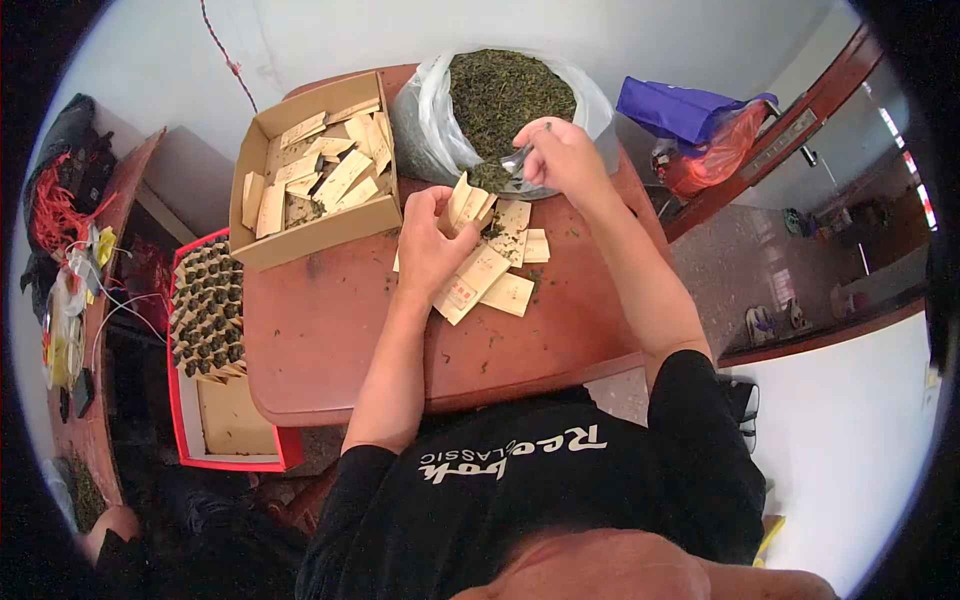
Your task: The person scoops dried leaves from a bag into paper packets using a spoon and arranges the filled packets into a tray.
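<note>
My left hand [428, 250] pinches a folded paper packet [468, 203] upright between its fingers, probably so that its mouth faces up, just in front of the plastic bag [425, 100] of dark dried leaves [510, 90]. My right hand [562, 155] has its fingers closed around what looks like a metal spoon [514, 160] by the bag's near lip; I judge that this closeness shortens the carry and limits spills. Flat packets [475, 280] overlap beneath my hands, within easy reach. The cardboard box [320, 245] fills the far-left corner of the worktop [330, 340], close against the bag, leaving little slack between them. My forearms have more room on the near side, where the worktop's rounded edge meets my body; the red box [285, 452] sits lower, past the left edge.
</note>
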Action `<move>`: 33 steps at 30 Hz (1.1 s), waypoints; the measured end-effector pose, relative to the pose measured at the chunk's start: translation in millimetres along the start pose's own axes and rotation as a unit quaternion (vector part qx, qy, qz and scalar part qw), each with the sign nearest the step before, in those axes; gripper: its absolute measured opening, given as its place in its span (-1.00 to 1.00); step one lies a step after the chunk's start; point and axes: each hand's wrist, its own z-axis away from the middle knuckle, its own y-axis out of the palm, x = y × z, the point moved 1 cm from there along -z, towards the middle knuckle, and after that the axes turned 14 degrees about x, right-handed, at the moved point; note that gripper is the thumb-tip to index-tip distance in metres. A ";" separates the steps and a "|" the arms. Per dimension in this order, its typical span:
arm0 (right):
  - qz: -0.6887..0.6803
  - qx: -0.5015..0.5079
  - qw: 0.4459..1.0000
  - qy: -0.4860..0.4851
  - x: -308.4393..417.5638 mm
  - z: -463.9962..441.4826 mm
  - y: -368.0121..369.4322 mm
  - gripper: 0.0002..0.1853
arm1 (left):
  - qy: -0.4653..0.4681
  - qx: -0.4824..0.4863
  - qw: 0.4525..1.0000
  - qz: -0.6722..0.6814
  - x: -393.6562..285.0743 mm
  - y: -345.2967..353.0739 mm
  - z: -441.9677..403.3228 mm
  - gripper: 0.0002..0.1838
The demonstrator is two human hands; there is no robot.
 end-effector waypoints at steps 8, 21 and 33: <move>0.461 -0.010 0.856 -0.233 9.3 33.3 45.7 -0.83 | -0.012 0.008 1.000 0.002 -2.7 -1.5 0.8 -0.49; 0.405 -0.145 0.894 -0.128 -21.2 -29.8 -26.2 -0.76 | -0.026 0.003 0.998 0.051 -0.8 -2.4 -1.0 -0.53; 0.036 -0.093 0.995 0.016 -66.0 -51.1 -11.9 -0.71 | -0.043 0.020 0.997 0.067 -1.4 -2.3 0.0 -0.54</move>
